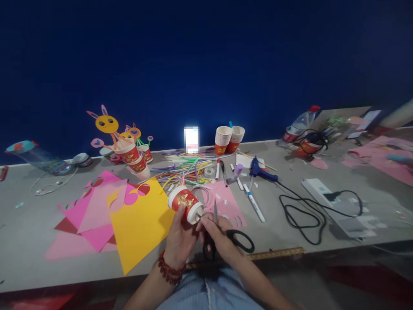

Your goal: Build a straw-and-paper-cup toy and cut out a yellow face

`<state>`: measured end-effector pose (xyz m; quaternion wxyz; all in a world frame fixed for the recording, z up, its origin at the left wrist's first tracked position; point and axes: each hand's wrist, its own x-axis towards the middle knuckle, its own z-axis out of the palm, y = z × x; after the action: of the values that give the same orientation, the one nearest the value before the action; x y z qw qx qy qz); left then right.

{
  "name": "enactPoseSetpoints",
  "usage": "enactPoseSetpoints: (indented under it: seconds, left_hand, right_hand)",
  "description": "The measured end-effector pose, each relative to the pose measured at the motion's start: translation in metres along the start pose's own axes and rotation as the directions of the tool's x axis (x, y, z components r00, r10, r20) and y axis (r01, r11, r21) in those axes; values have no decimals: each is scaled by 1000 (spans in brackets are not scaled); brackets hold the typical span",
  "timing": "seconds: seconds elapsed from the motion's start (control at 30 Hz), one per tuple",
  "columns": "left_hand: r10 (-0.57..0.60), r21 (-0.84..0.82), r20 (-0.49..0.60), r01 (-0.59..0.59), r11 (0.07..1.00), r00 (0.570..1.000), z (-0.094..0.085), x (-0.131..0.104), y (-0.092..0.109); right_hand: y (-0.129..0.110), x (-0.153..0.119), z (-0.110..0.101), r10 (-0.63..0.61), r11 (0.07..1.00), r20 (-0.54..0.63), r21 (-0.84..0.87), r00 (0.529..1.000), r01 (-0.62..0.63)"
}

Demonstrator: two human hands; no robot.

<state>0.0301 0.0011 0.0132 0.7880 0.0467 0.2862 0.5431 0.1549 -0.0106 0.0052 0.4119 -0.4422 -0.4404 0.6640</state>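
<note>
My left hand (180, 234), with a beaded bracelet at the wrist, is closed around a red paper cup (185, 202) with a gold pattern. The cup lies tilted, and a pink strip shows just beyond its far end. At the near white end, the fingers of my right hand (217, 232) are pinched by a small dark tip; what they hold is too small to make out. Black-handled scissors (240, 241) are at my right hand, blades pointing away, partly covered by it. I cannot tell whether they lie on the table or are held.
Yellow paper (142, 232) and pink sheets (87, 219) lie left. Behind are coloured pipe cleaners (187, 168), stacked paper cups (222, 140) and cups with a rabbit figure (106, 123). Rightward are a blue glue gun (263, 171), a marker (254, 204), cable and power strip (332, 206).
</note>
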Motion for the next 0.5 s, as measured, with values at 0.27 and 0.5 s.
enactPoseSetpoints:
  seconds: [0.27, 0.5]
  left_hand:
    - [51, -72, -52, -55, 996, 997, 6, 0, -3]
    - [55, -178, 47, -46, 983, 997, 1, -2, 5]
  right_hand:
    - [5, -3, -9, 8, 978, 56, -206, 998, 3]
    - [7, 1, -11, 5, 974, 44, -226, 999, 5]
